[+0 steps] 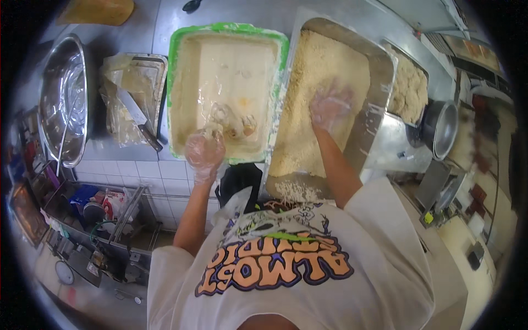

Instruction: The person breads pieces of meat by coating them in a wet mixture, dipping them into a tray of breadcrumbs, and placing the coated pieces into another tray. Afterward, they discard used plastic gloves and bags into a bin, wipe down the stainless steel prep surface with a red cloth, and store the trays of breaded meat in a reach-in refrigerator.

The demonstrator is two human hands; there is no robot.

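Observation:
A green-rimmed tub [172,104] holds pale liquid batter [231,66]. At its near edge is my left hand [204,153], in a clear, batter-smeared plastic glove, its fingers curled round a pale coated piece [212,130] that I cannot identify. Several batter-covered lumps [237,122] lie just beyond it, partly sunk. To the right stands a deep metal pan [379,88] of yellowish crumbs [308,66]. My right hand [332,104], also gloved, rests on the crumbs with its fingers apart, somewhat blurred by motion.
Farther right are a tray of pale doughy mass [408,88] and a dark round pot [444,130]. On the left, a knife [132,107] lies on a plastic-covered tray [160,71], beside a large steel bowl [65,99]. Crumbs are scattered at the pan's near end.

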